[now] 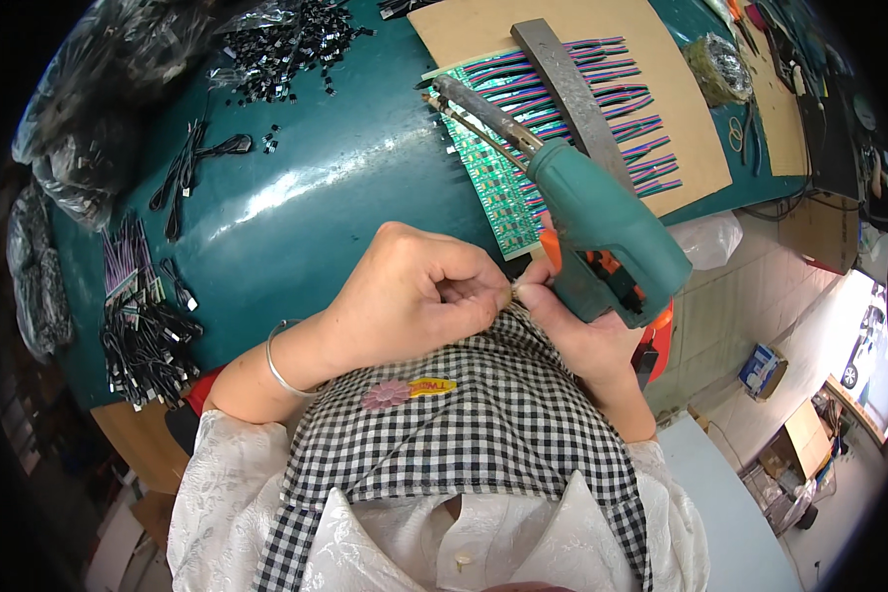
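My right hand [592, 340] is wrapped round the handle of a green soldering gun [592, 202] with an orange trigger. Its metal tip points to the far left, over a panel of small green circuit boards [498, 187]. Close by, the fingertips of my left hand [414, 291] are pinched together and meet the right thumb and forefinger above my checked apron. Whatever tiny thing lies between the fingertips is too small to make out. Rows of coloured wires [651, 158] lead right from the panel, and a grey metal bar [572, 94] lies across them.
Beneath the panel and wires is a brown board [696, 148] on the green table [296, 237]. Black cable bundles [148, 345] lie at the left, small black connectors [296, 44] at the back, beside plastic bags [89, 148]. A solder-like wire roll [717, 69] and pliers [750, 138] lie far right.
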A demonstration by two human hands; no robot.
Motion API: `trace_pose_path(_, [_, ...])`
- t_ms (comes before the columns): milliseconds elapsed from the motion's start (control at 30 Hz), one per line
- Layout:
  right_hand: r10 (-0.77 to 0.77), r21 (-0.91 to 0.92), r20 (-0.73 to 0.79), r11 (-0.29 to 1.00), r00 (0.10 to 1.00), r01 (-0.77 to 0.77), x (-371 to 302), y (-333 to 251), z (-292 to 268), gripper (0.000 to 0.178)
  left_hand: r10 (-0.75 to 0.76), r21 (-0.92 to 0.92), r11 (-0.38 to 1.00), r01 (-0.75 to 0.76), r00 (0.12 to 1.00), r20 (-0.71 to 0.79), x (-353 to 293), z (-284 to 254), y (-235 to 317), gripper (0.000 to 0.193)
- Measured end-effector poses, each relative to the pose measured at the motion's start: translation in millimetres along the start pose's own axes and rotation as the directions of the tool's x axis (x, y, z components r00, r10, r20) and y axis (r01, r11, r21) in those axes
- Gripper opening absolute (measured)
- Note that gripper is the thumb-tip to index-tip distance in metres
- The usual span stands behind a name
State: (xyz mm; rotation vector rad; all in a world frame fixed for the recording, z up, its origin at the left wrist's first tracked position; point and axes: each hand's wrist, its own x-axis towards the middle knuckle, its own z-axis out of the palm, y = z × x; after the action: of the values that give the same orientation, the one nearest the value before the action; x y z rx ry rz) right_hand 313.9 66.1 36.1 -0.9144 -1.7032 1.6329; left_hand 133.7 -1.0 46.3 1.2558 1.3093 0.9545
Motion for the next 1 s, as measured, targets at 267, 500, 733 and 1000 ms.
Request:
trace_pose_path(267, [0.035, 0.146, -0.210, 0.989, 0.977, -0.004, -17.0, 5.1, -19.7, 0.059, -0.369, -0.357, 0.888, 0.291, 0.913, -0.175, 28.6, -24.2, -38.0, 0.014])
trace_pose_path(500, [0.047, 0.218, -0.191, 0.976, 0.981, -0.004, -40.8, 14.1, -45.0, 0.065, -0.415, -0.421, 0.844, 0.333, 0.902, -0.118, 37.4, -29.7, -44.3, 0.015])
trace_pose_path(733, [0.136, 0.313, -0.020, 0.942, 0.990, -0.123, -54.8, 20.7, -63.6, 0.059, -0.449, -0.425, 0.825, 0.372, 0.889, -0.092, 40.9, -30.4, -40.4, 0.015])
trace_pose_path(1000, [0.119, 0.226, -0.111, 0.970, 0.987, -0.092, -56.9, 22.6, -53.6, 0.061, -0.459, -0.436, 0.821, 0.367, 0.880, -0.124, 40.0, -27.9, -41.6, 0.015])
